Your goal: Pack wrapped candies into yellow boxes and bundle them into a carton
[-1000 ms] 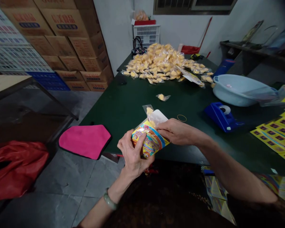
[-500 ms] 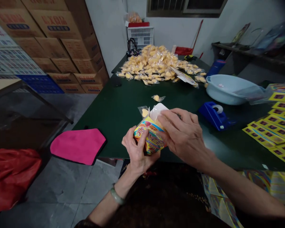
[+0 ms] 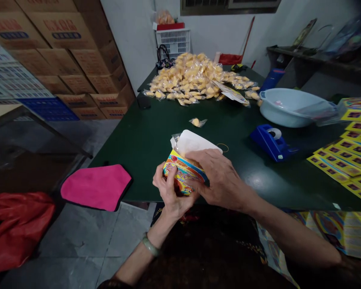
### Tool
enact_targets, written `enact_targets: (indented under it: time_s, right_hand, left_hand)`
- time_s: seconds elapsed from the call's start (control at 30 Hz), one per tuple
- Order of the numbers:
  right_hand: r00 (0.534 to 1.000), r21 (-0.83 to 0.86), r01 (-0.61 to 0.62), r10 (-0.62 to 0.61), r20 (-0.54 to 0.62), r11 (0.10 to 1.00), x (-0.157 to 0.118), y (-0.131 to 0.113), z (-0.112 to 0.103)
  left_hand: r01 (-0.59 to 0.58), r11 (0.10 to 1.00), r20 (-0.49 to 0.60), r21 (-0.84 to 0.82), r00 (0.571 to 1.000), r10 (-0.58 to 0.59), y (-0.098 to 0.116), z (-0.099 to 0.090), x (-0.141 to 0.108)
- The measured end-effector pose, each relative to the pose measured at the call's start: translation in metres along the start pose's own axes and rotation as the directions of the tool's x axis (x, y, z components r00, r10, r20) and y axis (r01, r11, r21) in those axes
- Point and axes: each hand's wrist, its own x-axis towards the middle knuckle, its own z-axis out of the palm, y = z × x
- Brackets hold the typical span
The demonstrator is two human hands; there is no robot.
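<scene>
A small printed cardboard box (image 3: 185, 170), yellow with colourful lettering, is tilted above the front of the table, its white flap (image 3: 197, 141) standing open. My left hand (image 3: 171, 196) grips it from the left and below, thumb across the printed front. At the box's right side, my right hand (image 3: 224, 180) closes over the edge, with fingers at the opening and thumb low on the front. Clear wrapper shows at the opening's left corner; the contents are otherwise hidden. Just beyond lies one wrapped yellow piece (image 3: 196, 122).
A heap of wrapped yellow pieces (image 3: 195, 76) covers the far table (image 3: 126, 160). On the right are a blue tape dispenser (image 3: 270, 142), a pale blue basin (image 3: 295, 108) and rows of yellow printed packages (image 3: 343, 156). A pink cloth item (image 3: 96, 186) overhangs the left edge.
My right hand has moved lower on the box, and the white flap shows more widely. The wrapped piece seen left of the box no longer shows on the table there.
</scene>
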Motion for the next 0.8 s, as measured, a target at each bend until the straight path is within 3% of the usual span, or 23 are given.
enact_targets:
  time_s: [0.2,0.3,0.4,0.47,0.53,0.6,0.7,0.8]
  right_hand:
    - [1.0,0.034,0.023,-0.023,-0.001,0.999,-0.01,0.008,0.011]
    - [0.999,0.118,0.035,-0.037,0.021,0.992,-0.017,0.011,0.024]
    - [0.991,0.144,-0.077,0.06,0.118,0.987,-0.026,0.014,0.039]
    - [0.968,0.214,-0.206,0.167,0.188,0.955,-0.032,0.017,0.048]
    - [0.94,0.326,-0.317,0.25,0.231,0.891,-0.038,0.021,0.055]
    - [0.905,0.423,-0.418,0.326,0.275,0.804,-0.041,0.023,0.061]
    - [0.828,0.543,-0.559,0.451,0.333,0.627,-0.042,0.025,0.072]
    - [0.749,0.638,-0.633,0.554,0.363,0.438,-0.037,0.026,0.084]
  left_hand:
    - [0.078,0.987,0.103,-0.143,0.993,-0.063,-0.002,-0.02,0.021]
    - [0.191,0.977,0.258,-0.094,0.952,-0.161,-0.004,-0.025,0.038]
    - [0.23,0.973,0.429,0.002,0.879,-0.209,-0.008,-0.018,0.039]
    - [0.19,0.979,0.43,0.079,0.879,-0.205,-0.01,-0.011,0.034]
    - [0.201,0.971,0.397,0.129,0.887,-0.237,-0.01,-0.008,0.031]
    - [0.258,0.955,0.417,0.143,0.86,-0.295,-0.009,-0.012,0.034]
    - [0.226,0.951,0.547,0.211,0.779,-0.306,-0.011,-0.025,0.047]
    - [0.152,0.952,0.695,0.266,0.654,-0.298,-0.019,-0.04,0.055]
